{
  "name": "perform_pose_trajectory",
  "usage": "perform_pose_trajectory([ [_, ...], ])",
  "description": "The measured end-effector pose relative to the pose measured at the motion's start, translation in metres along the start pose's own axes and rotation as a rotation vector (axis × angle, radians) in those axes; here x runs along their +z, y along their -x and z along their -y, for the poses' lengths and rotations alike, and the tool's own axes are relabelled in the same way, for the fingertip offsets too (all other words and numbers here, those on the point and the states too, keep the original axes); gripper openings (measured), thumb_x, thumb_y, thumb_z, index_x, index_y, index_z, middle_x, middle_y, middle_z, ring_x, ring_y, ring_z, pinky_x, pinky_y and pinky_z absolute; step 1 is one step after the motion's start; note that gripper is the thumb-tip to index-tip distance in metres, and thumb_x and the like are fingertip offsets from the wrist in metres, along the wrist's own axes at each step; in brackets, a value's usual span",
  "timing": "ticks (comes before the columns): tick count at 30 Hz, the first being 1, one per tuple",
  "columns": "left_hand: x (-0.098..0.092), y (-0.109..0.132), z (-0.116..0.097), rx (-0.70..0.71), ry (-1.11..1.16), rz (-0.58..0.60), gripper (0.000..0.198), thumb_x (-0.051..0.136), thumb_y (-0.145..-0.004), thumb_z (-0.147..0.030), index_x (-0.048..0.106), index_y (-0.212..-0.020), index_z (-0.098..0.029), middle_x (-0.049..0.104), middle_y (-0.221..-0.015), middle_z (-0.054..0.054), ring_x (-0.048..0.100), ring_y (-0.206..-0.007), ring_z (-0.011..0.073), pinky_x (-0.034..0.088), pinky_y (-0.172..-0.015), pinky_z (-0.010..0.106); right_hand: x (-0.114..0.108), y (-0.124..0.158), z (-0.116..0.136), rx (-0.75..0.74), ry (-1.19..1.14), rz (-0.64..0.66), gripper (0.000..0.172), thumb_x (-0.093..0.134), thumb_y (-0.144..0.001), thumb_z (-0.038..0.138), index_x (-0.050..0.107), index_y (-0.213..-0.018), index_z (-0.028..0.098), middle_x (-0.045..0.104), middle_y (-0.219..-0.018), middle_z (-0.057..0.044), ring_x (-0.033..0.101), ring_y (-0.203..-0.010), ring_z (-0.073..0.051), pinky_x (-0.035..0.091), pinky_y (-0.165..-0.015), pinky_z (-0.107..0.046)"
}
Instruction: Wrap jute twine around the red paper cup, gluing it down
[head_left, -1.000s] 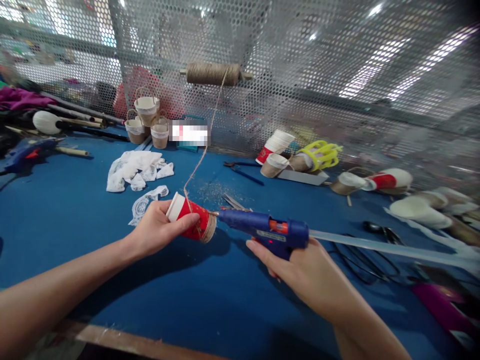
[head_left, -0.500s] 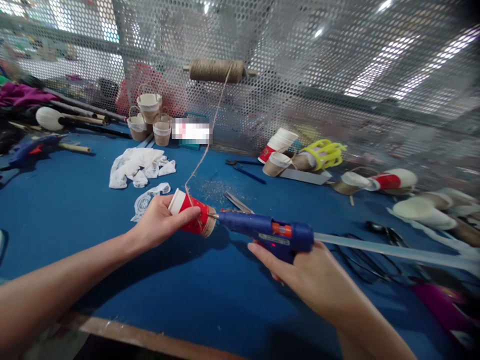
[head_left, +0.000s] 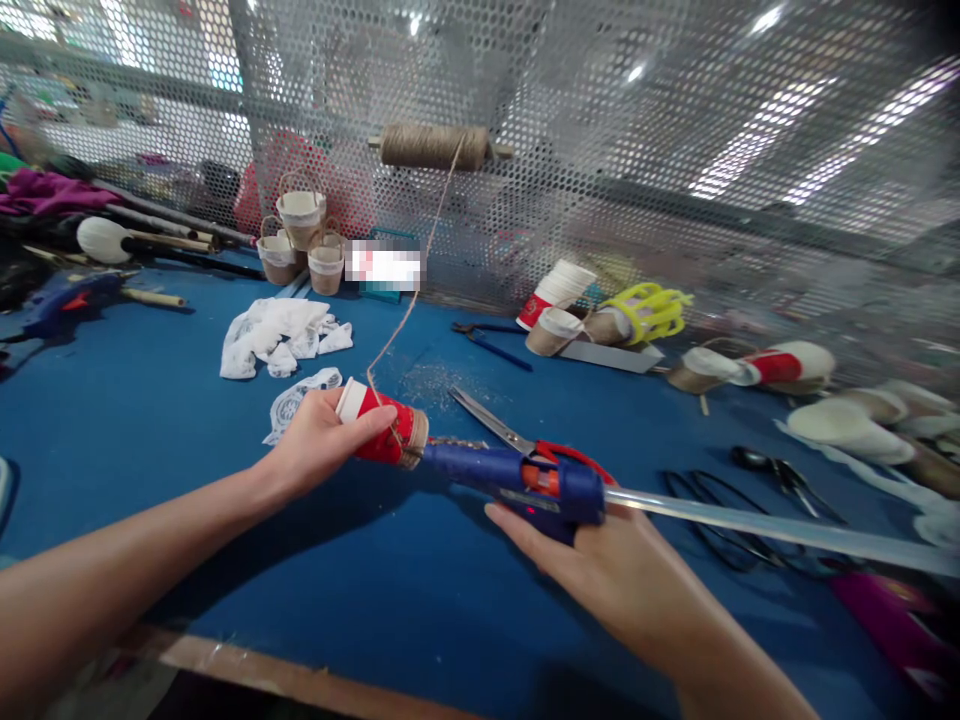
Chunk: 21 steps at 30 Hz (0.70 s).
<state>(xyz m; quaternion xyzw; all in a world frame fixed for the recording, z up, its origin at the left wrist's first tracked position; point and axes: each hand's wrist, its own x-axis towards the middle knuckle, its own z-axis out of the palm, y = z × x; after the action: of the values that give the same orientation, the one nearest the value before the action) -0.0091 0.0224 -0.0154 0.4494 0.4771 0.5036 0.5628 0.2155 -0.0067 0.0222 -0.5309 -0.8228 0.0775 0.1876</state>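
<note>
My left hand [head_left: 319, 440] is wrapped round a red and white paper cup [head_left: 365, 408] lying on its side, thumb along the top. Brown twine circles the cup near its base, and a strand of the twine [head_left: 407, 315] rises from it to a spool [head_left: 433, 147] on the mesh wall. In my right hand [head_left: 600, 560] is a blue hot glue gun [head_left: 517, 480], its fingers closed on the handle. The gun's nozzle end is at the cup's base; whether it touches is hidden. A long clear glue stick [head_left: 750, 522] sticks out of its back.
Red-handled scissors [head_left: 491, 418] lie behind the gun. White lace [head_left: 281, 335] sits left of centre, with small twine-covered buckets [head_left: 327, 270] behind it. Blue-handled pliers [head_left: 495, 345], stacked cups [head_left: 559, 290] and a black cable [head_left: 712, 520] are further right. Another glue gun [head_left: 71, 300] lies far left.
The glue gun has shifted left and slightly down, its nozzle now lower against the cup's base end. More of the scissors shows. The cup has turned a little in my left hand.
</note>
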Motion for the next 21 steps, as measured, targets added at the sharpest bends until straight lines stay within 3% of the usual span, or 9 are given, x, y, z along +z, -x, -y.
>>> perform_pose_trajectory([
  [3, 0.000, 0.000, 0.001, 0.005, -0.011, 0.007, 0.021, 0.068, -0.065, -0.031, 0.064, -0.069, -0.011, 0.065, -0.059, 0.001, 0.058, -0.053, 0.0099, 0.047, -0.053, 0.020, 0.000, 0.000, -0.001, 0.031, -0.055, 0.019, 0.021, 0.053, -0.075, 0.040, 0.063, -0.071, 0.022, 0.067, -0.064, -0.003, 0.062, -0.057, -0.020, 0.048, -0.051, -0.030],
  [8, 0.000, 0.002, 0.001, 0.053, -0.097, 0.009, 0.020, 0.067, -0.066, -0.030, 0.065, -0.069, -0.011, 0.067, -0.063, 0.002, 0.057, -0.054, 0.0096, 0.047, -0.053, 0.019, -0.006, -0.003, 0.000, 0.079, -0.095, 0.083, 0.030, 0.053, -0.075, 0.042, 0.052, -0.050, 0.024, 0.050, -0.036, 0.003, 0.050, -0.037, -0.015, 0.040, -0.039, -0.028],
  [13, 0.000, 0.007, -0.001, 0.146, -0.206, 0.079, 0.018, 0.062, -0.069, -0.029, 0.066, -0.071, -0.011, 0.066, -0.063, 0.002, 0.056, -0.055, 0.0101, 0.046, -0.052, 0.019, -0.010, -0.009, 0.002, 0.083, -0.158, 0.081, 0.038, 0.052, -0.077, 0.039, 0.045, -0.043, 0.024, 0.049, -0.037, 0.003, 0.048, -0.037, -0.013, 0.040, -0.042, -0.026],
  [18, -0.002, 0.009, 0.000, 0.263, -0.292, 0.102, 0.018, 0.059, -0.071, -0.029, 0.063, -0.066, -0.012, 0.062, -0.060, 0.001, 0.052, -0.053, 0.0092, 0.043, -0.050, 0.018, -0.010, -0.012, 0.004, 0.222, -0.255, 0.122, 0.041, 0.053, -0.075, 0.043, 0.042, -0.042, 0.022, 0.049, -0.038, 0.003, 0.048, -0.036, -0.011, 0.040, -0.041, -0.024],
  [21, -0.002, 0.010, -0.001, 0.298, -0.304, 0.114, 0.016, 0.059, -0.072, -0.028, 0.062, -0.065, -0.013, 0.062, -0.060, 0.000, 0.051, -0.053, 0.0089, 0.042, -0.049, 0.017, -0.009, -0.017, 0.001, 0.313, -0.335, 0.168, 0.035, 0.055, -0.073, 0.046, 0.049, -0.051, 0.020, 0.049, -0.039, 0.003, 0.048, -0.036, -0.011, 0.040, -0.041, -0.023],
])
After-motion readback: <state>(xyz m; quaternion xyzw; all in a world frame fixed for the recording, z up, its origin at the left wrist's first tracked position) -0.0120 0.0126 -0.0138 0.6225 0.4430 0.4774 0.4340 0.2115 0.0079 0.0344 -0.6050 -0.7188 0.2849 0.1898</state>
